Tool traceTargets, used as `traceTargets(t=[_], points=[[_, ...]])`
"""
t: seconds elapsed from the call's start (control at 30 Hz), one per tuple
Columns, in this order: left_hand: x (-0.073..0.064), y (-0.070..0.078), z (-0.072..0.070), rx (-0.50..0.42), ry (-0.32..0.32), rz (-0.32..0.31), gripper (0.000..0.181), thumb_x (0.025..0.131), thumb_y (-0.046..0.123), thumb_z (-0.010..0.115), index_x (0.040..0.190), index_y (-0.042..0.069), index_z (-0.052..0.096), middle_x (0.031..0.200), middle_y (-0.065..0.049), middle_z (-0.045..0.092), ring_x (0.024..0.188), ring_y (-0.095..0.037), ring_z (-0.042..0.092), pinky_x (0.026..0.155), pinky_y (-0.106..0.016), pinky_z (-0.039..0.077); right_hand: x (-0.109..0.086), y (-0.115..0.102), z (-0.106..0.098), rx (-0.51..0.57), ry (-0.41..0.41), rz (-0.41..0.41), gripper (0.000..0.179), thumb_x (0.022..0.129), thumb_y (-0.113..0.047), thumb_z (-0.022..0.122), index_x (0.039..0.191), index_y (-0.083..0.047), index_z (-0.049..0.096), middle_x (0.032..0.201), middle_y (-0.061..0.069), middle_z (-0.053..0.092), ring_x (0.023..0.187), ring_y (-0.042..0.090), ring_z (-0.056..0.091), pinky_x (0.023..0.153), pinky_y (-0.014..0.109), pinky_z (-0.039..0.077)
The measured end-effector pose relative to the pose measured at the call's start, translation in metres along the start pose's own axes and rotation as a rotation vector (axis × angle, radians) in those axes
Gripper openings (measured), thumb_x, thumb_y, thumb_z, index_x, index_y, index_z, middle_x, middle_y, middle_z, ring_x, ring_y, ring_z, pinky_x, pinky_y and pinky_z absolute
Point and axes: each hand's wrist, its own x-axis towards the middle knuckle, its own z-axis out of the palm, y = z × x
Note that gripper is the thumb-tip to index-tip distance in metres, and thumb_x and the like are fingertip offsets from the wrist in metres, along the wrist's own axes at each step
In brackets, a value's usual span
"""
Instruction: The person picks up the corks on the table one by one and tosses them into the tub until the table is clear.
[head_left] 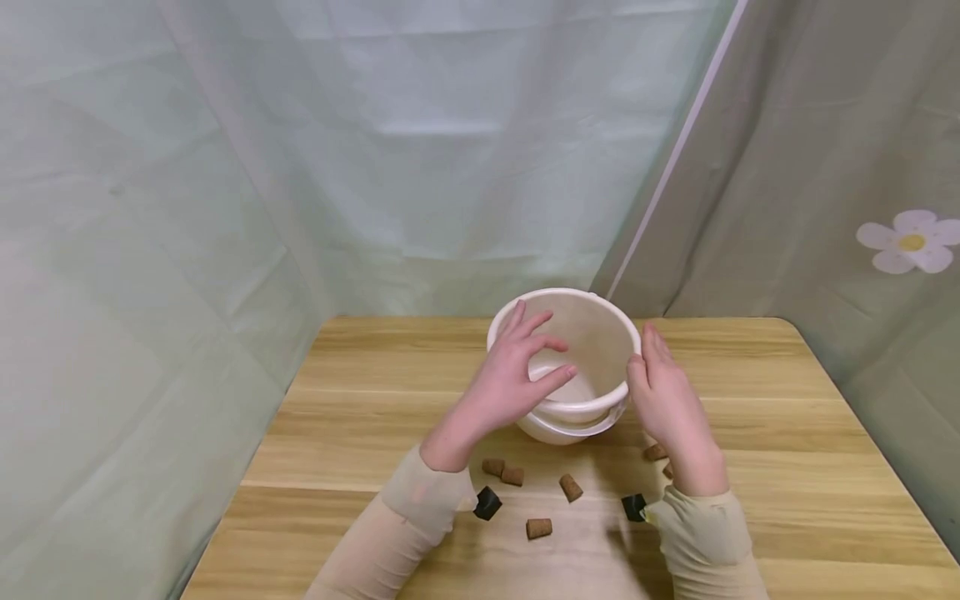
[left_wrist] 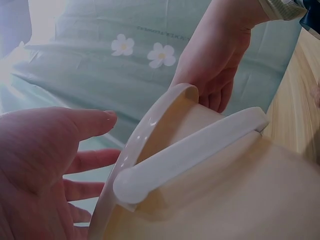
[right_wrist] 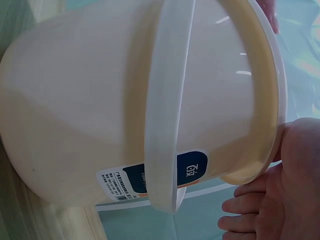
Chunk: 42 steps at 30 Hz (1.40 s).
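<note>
A white plastic bucket (head_left: 573, 408) stands upright on the table, its round mouth facing up and its inside bare. Its white handle (left_wrist: 190, 155) hangs down against the near outer wall, partly over a blue and white label (right_wrist: 191, 170). My left hand (head_left: 510, 375) is at the left of the rim with fingers spread and thumb apart; in the left wrist view some fingertips (left_wrist: 95, 160) pass behind the rim. On the opposite side my right hand (head_left: 667, 396) holds its fingers fairly straight along the rim, the thumb touching or nearly touching it.
Several brown corks lie on the wooden table (head_left: 360, 433) before the bucket, among them one cork (head_left: 538, 528) at the front and another cork (head_left: 570, 487) behind it. More corks (head_left: 655, 452) lie beside the right wrist. Pale curtains (head_left: 465, 167) hang around the table.
</note>
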Motion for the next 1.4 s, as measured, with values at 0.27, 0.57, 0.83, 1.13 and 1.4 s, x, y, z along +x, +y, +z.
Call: traceTargets(t=[0.27, 0.57, 0.83, 1.13, 1.4], points=[[-0.001, -0.003, -0.001, -0.002, 0.012, 0.007, 0.027, 0.099, 0.031, 0.080, 0.116, 0.011, 0.078, 0.162, -0.018, 0.049, 0.161, -0.047, 0.018, 0.131, -0.057, 0.016, -0.001, 0.002, -0.001, -0.002, 0.003, 0.001, 0.066, 0.116, -0.035, 0.025, 0.167, 0.006, 0.016, 0.174, 0.025, 0.016, 0.160, 0.045, 0.019, 0.130, 0.059, 0.018], [-0.006, -0.007, -0.006, -0.033, 0.053, 0.042, 0.023, 0.098, 0.026, 0.080, 0.115, 0.010, 0.078, 0.158, -0.020, 0.053, 0.159, -0.045, 0.025, 0.129, -0.057, 0.023, 0.001, 0.001, 0.001, 0.000, -0.010, 0.004, 0.067, 0.116, -0.037, 0.025, 0.168, 0.004, 0.016, 0.175, 0.024, 0.016, 0.160, 0.044, 0.019, 0.130, 0.059, 0.019], [-0.018, -0.011, -0.016, -0.054, 0.096, 0.083, 0.022, 0.098, 0.020, 0.080, 0.115, 0.008, 0.077, 0.153, -0.016, 0.059, 0.156, -0.034, 0.037, 0.128, -0.051, 0.030, 0.004, 0.001, 0.003, 0.002, -0.010, -0.002, 0.066, 0.116, -0.036, 0.026, 0.167, 0.006, 0.017, 0.174, 0.025, 0.017, 0.160, 0.044, 0.020, 0.129, 0.059, 0.019], [-0.037, -0.021, -0.025, -0.003, 0.091, 0.198, 0.020, 0.097, 0.017, 0.081, 0.114, 0.008, 0.076, 0.148, -0.013, 0.064, 0.145, -0.031, 0.054, 0.124, -0.047, 0.038, 0.004, 0.001, 0.001, -0.001, -0.010, 0.004, 0.066, 0.116, -0.035, 0.026, 0.167, 0.006, 0.016, 0.174, 0.025, 0.016, 0.160, 0.044, 0.019, 0.129, 0.060, 0.020], [-0.062, -0.038, -0.038, 0.040, 0.077, 0.207, 0.019, 0.096, 0.017, 0.082, 0.113, 0.009, 0.077, 0.148, -0.011, 0.064, 0.143, -0.029, 0.055, 0.122, -0.048, 0.041, 0.004, 0.001, 0.001, -0.004, -0.008, 0.006, 0.066, 0.116, -0.035, 0.026, 0.167, 0.005, 0.016, 0.174, 0.024, 0.016, 0.160, 0.044, 0.020, 0.129, 0.059, 0.019]])
